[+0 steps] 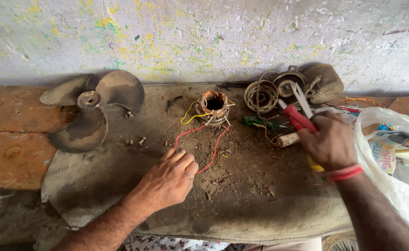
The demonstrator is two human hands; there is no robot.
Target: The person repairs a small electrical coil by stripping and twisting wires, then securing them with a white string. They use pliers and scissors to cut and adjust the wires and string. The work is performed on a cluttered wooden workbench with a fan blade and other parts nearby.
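The left hand (169, 179) rests knuckles-up on the dirty mat (97, 186), fingers curled in loosely; a red wire (213, 148) passes just beside its fingertips, and I cannot tell whether the fingers actually pinch it or only lie against it. That wire is the thing to watch: from the hand it runs up and away, slightly to the right, to the copper-wound motor coil (213, 107) standing near the far edge of the mat, so its long axis lies roughly from the near left toward the wall. A second red wire (186, 132) and some yellow wires (190, 116) also come off the coil on its left side. The right hand (330, 142) is closed around the red handles of a pair of pliers (299, 116), whose pale metal nose points up and away toward the round metal motor parts (262, 95) by the wall. So the pliers sit to the right of the coil, well apart from the red wire's near end, while the left hand is clearly the nearer one to that wire. A green-handled tool (258, 122) and a small wooden cylinder (288, 139) lie between the coil and the right hand. A dusty three-blade fan (90, 109) rests off to the left, and a white plastic bag (392, 148) sits at the right edge.
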